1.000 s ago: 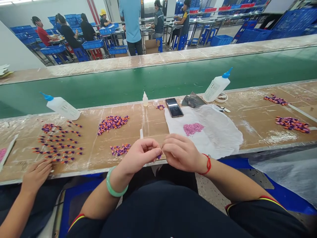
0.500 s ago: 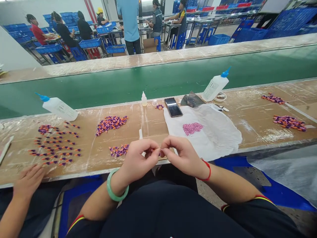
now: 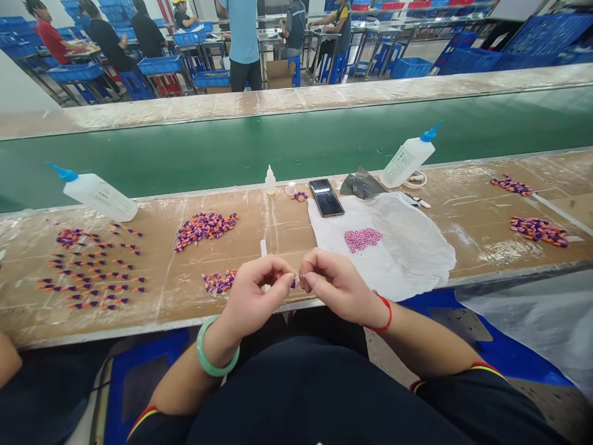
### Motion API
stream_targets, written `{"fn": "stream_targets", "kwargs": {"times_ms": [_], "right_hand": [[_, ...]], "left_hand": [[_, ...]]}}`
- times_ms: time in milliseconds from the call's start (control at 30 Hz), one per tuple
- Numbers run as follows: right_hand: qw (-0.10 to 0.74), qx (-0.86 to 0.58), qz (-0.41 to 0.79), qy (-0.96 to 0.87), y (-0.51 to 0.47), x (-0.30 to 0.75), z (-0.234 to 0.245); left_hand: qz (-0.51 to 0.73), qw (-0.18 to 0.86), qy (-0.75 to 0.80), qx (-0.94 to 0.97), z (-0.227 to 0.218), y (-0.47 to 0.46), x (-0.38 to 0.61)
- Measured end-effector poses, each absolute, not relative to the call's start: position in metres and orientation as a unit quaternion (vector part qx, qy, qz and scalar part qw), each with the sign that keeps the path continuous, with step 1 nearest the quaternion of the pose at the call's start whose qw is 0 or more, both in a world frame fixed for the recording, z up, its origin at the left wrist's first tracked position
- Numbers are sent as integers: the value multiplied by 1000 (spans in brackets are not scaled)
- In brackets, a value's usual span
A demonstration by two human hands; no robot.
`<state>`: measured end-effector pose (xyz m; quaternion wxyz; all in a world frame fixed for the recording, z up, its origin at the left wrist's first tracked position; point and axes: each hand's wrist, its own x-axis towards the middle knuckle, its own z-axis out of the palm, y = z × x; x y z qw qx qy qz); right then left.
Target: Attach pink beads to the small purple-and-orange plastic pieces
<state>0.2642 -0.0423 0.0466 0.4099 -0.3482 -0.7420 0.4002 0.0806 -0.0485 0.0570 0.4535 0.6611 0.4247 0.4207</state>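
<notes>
My left hand (image 3: 257, 293) and my right hand (image 3: 334, 285) meet at the near edge of the workbench, fingers pinched together. Between the fingertips sits a small purple piece (image 3: 294, 282), mostly hidden. A green bangle is on my left wrist, a red string on my right. Just left of my hands lies a small heap of purple and orange pieces (image 3: 219, 281). A bigger heap (image 3: 202, 225) lies farther back. A pile of pink pieces (image 3: 362, 239) rests on a white sheet (image 3: 407, 247) to the right.
A phone (image 3: 326, 198), a small glue bottle (image 3: 270, 181) and two large blue-capped bottles (image 3: 409, 157) (image 3: 97, 194) stand near the green conveyor belt (image 3: 296, 148). Rows of purple-orange pieces (image 3: 92, 272) lie at left. A neighbour's arm (image 3: 7, 358) shows at far left. People work at tables behind.
My hands have stayed pinched together at the bench edge, shifting slightly. The neighbour's hand at left has drawn back out of view. The view has tilted down a little.
</notes>
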Motion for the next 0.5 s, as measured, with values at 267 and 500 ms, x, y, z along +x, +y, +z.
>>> {"fn": "stream_targets", "kwargs": {"times_ms": [267,500], "right_hand": [[76,-340,208,-914,1,270,23],[-59,-359,146,-920,18,257,4]], "left_hand": [[402,526,499,559,20,-49,49],[393,571,518,500,-1,-55,38]]}}
